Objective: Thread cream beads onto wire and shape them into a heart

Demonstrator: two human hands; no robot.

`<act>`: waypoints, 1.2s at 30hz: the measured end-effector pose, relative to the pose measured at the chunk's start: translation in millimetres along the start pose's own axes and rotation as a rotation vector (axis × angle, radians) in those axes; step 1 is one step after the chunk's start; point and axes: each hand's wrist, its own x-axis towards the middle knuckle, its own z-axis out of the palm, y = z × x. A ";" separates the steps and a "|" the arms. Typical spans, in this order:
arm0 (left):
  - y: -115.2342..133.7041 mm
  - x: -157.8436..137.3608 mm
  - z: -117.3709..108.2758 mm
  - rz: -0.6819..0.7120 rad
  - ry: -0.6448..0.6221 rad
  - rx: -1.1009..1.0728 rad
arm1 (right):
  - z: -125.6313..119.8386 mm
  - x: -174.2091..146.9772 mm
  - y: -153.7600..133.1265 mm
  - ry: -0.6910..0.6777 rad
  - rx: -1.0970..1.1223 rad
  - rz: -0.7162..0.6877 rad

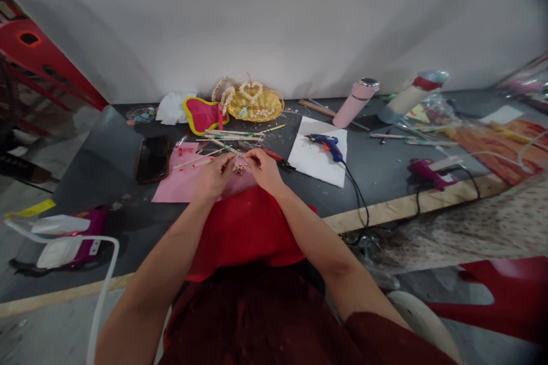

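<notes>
Over a pink sheet (171, 185), my left hand (214, 175) and my right hand (264, 170) come close together with fingers closed in a pinch. A thin pale stick with greenish marks (226, 147) slants down to the fingertips of my right hand. Between the hands sits a small pinkish-white beaded cluster (240, 167); how each hand grips it is hidden. Several similar thin sticks (235, 136) lie just beyond my fingers. Red-handled pliers (274, 155) rest beside my right hand.
A blue glue gun (327, 144) lies on white paper (314, 168), its cord running over the front edge. Behind are a yellow basket (274, 107) with beaded strings, a red-and-yellow tray (204, 117) and a pink bottle (355, 104). A phone (153, 158) lies left.
</notes>
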 end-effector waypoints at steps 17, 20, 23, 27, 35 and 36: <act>2.0 -0.5 0.6 0.106 -0.018 -0.049 | 7.1 0.1 -1.8 -0.015 0.319 0.117; 5.4 -0.3 -0.5 0.124 -0.015 -0.060 | 7.9 0.1 -1.9 -0.023 0.385 0.149; 8.5 0.0 -1.0 0.134 -0.015 -0.069 | 7.7 -0.4 -1.7 -0.044 0.390 0.156; 9.7 0.2 -1.5 0.116 -0.014 -0.052 | 6.2 -1.2 0.2 -0.067 0.303 0.120; 11.6 -1.0 -3.3 0.085 -0.020 -0.021 | 1.1 -2.0 -7.0 -0.055 0.162 0.067; 12.0 -0.9 -3.6 0.082 -0.017 -0.026 | 0.8 -2.0 -8.5 -0.050 0.159 0.060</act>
